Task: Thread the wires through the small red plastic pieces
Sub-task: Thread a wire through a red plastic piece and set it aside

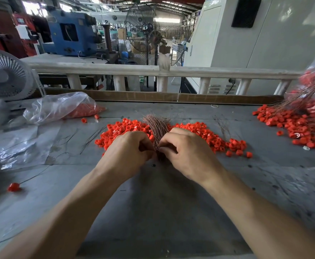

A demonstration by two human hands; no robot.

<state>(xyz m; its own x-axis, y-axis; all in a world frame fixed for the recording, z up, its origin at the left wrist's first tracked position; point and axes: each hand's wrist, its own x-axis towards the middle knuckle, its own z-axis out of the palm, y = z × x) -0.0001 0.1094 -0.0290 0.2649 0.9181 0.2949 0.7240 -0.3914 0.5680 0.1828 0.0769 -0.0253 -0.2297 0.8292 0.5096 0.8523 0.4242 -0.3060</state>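
A bundle of thin copper-coloured wires [157,126] stands upright between my hands, fanning out at the top. My left hand [128,148] grips the bundle from the left with curled fingers. My right hand [184,150] pinches wires at the bundle's right side near its base. Behind both hands lies a wide heap of small red plastic pieces [199,131] on the grey table [153,202]. Whether a red piece is held between the fingers is hidden.
A second heap of red pieces with wires through them [298,124] lies at the right beside a plastic bag. A clear bag of red pieces [63,107] lies at the left, near a white fan [5,75]. Loose wires [91,137] and one stray red piece [13,186] lie left.
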